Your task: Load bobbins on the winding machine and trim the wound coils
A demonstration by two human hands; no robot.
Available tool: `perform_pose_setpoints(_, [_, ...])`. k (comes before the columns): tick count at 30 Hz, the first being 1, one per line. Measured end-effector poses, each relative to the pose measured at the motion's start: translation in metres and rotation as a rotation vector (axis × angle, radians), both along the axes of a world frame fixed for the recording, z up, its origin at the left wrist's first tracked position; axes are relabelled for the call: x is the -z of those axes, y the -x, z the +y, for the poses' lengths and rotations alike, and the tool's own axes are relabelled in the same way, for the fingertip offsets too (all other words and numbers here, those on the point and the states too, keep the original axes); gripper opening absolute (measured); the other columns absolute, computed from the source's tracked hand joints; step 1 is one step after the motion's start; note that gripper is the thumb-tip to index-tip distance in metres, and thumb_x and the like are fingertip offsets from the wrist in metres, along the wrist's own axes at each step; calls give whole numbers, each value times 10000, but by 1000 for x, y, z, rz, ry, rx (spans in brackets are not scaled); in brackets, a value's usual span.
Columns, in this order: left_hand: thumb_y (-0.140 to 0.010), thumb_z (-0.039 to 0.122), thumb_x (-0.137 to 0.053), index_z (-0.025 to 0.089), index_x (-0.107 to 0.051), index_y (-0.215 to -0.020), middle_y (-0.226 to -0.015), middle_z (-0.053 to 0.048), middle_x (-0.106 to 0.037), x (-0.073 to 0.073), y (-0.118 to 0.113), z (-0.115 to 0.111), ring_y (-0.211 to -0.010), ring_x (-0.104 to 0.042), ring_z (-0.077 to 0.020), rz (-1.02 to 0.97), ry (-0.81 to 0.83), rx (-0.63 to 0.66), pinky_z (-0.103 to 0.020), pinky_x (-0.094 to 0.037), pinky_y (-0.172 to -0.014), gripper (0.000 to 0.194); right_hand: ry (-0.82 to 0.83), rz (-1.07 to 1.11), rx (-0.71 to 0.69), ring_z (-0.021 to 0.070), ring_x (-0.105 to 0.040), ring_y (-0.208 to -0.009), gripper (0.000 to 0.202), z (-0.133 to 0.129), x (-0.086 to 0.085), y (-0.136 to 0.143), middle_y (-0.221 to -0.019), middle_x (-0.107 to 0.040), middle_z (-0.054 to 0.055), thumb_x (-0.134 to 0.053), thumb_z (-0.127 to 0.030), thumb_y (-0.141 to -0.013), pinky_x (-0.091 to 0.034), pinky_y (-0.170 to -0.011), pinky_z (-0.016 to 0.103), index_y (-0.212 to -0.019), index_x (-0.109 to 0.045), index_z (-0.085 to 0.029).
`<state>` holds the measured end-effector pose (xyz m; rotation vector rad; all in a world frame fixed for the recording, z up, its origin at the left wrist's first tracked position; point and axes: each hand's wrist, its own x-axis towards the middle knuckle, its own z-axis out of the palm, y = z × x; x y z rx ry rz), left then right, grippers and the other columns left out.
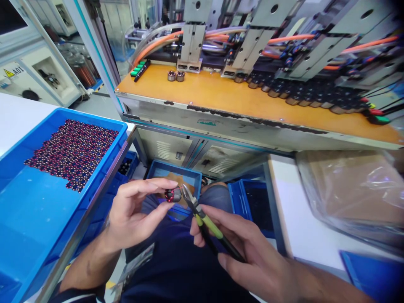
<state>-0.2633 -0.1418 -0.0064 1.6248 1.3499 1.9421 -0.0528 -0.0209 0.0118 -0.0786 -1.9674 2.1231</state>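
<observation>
Between the thumb and fingertips of my left hand (135, 210) is a small motor stator (173, 195), a grey metal cylinder with red and dark parts on the end facing left. My right hand (243, 242) is closed around the green-and-black handles of a pair of cutting pliers (206, 223). The pliers' jaws point up and to the left, close beside the stator. I cannot tell whether the jaw tips touch it. Both hands are above my lap.
On the left, a blue tray (41, 198) holds many small stators packed together. Ahead, an orange-topped bench (208, 90) carries a row of dark cylindrical parts (293, 92) under metal fixtures. A plastic-wrapped package (353, 189) lies on the right table. Below my hands sits a blue bin (197, 179).
</observation>
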Motion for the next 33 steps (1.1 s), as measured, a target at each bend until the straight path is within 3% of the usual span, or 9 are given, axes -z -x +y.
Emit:
perform_pose_setpoints(14, [-694, -189, -653, 223, -500, -1295, -1215, -85, -703, 2, 1, -2, -1109, -700, -241, -17, 30, 9, -408, -627, -927, 744, 35, -61, 29, 95, -576, -821, 798, -2, -1, 3, -1048, -581, 18, -472, 24, -816, -519, -756, 252, -1448, -396, -458])
perform_pose_setpoints(17, [-689, -195, -652, 220, -513, -1292, -1198, -79, -708, 1, 0, -1, -1101, -703, -240, -28, 38, 3, -405, -626, -927, 745, -67, -92, 69, 95, -570, -778, 765, 1, 1, 5, -979, -587, 5, -486, 11, -810, -508, -701, 227, -1432, -433, -432])
perform_pose_setpoints(20, [-686, -189, -667, 246, -535, -1282, -1188, -57, -721, 0, -2, -2, -1096, -706, -224, -60, 46, -12, -370, -629, -912, 749, -175, -174, 115, 107, -594, -772, 653, 7, 4, 6, -958, -615, 21, -512, -52, -842, -524, -705, 233, -1438, -451, -313])
perform_pose_setpoints(24, [-737, -83, -722, 275, -657, -1160, -1137, -23, -754, 1, 1, -4, -1041, -723, -172, -336, 172, -11, -277, -620, -886, 559, -414, -250, 154, 151, -659, -882, 507, 20, 0, 10, -988, -675, 55, -525, -140, -859, -551, -836, 277, -1364, -531, -192])
perform_pose_setpoints(26, [-758, 30, -771, 250, -730, -1050, -1088, -34, -777, 5, 5, -6, -955, -742, -140, -569, 279, 22, -212, -606, -853, 368, -649, -207, 173, 179, -669, -979, 528, 38, -7, 16, -1032, -693, 60, -513, -124, -821, -544, -893, 288, -1341, -567, -188])
perform_pose_setpoints(28, [-740, 159, -827, 216, -770, -966, -1048, -63, -791, 9, 10, -8, -880, -752, -135, -768, 369, 40, -188, -602, -811, 239, -904, -143, 286, 204, -664, -1036, 564, 69, -17, 29, -1108, -689, 81, -506, -127, -795, -547, -889, 291, -1353, -571, -170])
perform_pose_setpoints(31, [-635, 281, -907, 189, -784, -899, -1001, -90, -798, 14, 15, -17, -818, -757, -161, -931, 447, -10, -209, -613, -759, 305, -1214, -178, 537, 236, -667, -1008, 601, 138, -37, 62, -1148, -681, 113, -571, -169, -760, -550, -859, 314, -1360, -575, -127])
perform_pose_setpoints(33, [-583, 284, -933, 186, -780, -852, -958, -85, -803, 13, 18, -31, -765, -753, -158, -972, 472, -90, -212, -614, -722, 324, -1352, -385, 690, 237, -664, -1020, 651, 185, -48, 88, -1177, -679, 109, -636, -161, -735, -530, -908, 321, -1382, -563, -140])
